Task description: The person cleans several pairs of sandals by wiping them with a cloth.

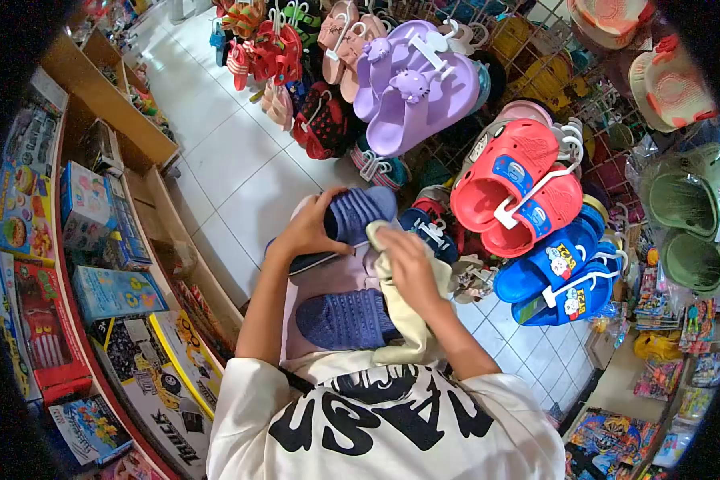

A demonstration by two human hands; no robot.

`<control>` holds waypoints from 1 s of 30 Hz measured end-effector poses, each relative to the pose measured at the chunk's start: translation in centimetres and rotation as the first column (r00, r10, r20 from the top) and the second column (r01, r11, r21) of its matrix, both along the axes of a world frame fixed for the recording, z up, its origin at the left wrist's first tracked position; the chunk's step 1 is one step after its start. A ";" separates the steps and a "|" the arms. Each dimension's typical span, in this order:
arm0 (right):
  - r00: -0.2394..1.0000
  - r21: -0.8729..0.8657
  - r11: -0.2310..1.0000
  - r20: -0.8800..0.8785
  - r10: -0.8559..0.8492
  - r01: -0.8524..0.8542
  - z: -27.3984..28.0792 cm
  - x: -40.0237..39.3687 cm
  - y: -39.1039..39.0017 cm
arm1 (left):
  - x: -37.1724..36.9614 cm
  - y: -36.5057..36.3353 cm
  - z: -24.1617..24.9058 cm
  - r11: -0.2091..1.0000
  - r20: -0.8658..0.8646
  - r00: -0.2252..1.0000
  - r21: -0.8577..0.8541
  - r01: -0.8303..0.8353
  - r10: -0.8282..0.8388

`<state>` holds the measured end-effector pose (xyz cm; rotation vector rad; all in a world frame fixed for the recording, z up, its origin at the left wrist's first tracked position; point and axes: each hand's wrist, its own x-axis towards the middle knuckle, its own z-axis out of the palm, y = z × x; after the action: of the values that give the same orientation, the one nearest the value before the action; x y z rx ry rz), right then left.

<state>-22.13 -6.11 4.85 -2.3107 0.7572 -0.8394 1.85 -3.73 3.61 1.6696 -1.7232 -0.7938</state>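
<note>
My left hand (308,228) grips a dark blue ribbed slide sandal (358,214), held up at chest height in front of a rack of footwear. My right hand (410,268) is closed on a pale beige cloth (404,316) and presses it against the sandal's edge. The matching second blue sandal (346,318) lies on my lap below both hands, resting on light pink fabric.
A wire rack holds hanging purple slides (412,84), red clogs (520,180) and blue clogs (564,272). Green clogs (684,224) and hats hang at the right. Wooden shelves (116,108) with boxed toys (88,204) run along the left. White floor tiles (232,152) stretch between them.
</note>
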 end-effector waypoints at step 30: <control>0.974 -0.099 0.970 -0.007 0.224 -0.224 3.0 3.0 -3.8 | 2.6 -0.5 1.5 0.978 0.071 0.983 0.137 0.159 -0.170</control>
<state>-19.16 -9.89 7.81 -2.4250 0.4492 -0.7943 4.41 -4.18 5.09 1.6815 -1.9231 -0.9441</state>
